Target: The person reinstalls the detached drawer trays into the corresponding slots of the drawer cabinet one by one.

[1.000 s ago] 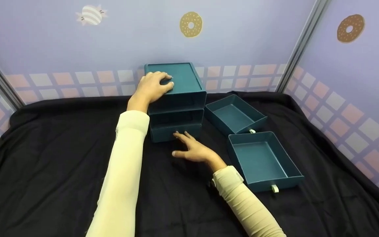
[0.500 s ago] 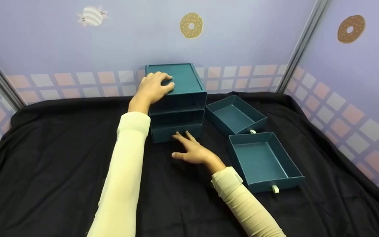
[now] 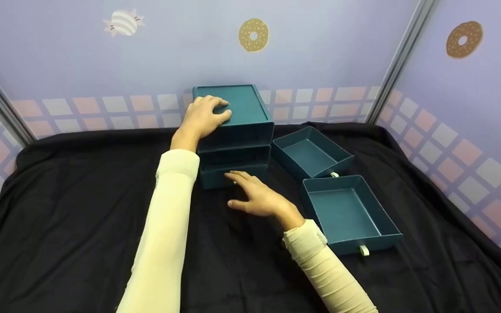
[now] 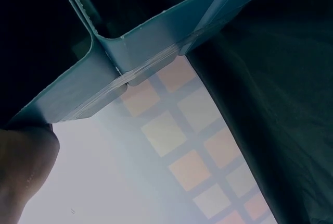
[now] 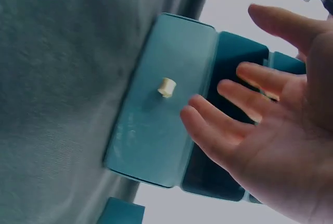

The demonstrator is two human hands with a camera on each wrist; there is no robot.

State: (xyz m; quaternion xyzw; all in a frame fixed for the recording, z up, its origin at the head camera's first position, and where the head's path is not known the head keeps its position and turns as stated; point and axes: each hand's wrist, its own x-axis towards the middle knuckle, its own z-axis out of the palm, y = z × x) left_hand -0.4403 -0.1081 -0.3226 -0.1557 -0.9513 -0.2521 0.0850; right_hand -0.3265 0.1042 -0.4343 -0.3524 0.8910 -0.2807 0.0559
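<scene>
A teal drawer unit (image 3: 233, 150) stands against the back wall, with its upper two slots showing as dark openings. My left hand (image 3: 203, 116) rests on its top, over the left side, with loosely bent fingers. In the lowest slot sits a drawer (image 5: 148, 114) with a small cream pull tab (image 5: 166, 87) on its front. My right hand (image 3: 261, 198) is held before that drawer, fingers extended and thumb apart. Nothing is in its grasp; whether its fingertips touch the drawer front I cannot tell. The left wrist view shows only part of the left hand beside the unit's edge.
Two removed teal drawers lie to the unit's right, a farther one (image 3: 311, 152) and a nearer one (image 3: 350, 213), each with a cream tab. Black cloth (image 3: 81, 217) covers the table. Patterned walls (image 3: 320, 52) stand behind and at both sides.
My right hand's fingers have drawn closer together, their tips shifting slightly left and uncovering some of the bottom drawer's tab. My left hand and the drawers have stayed in place.
</scene>
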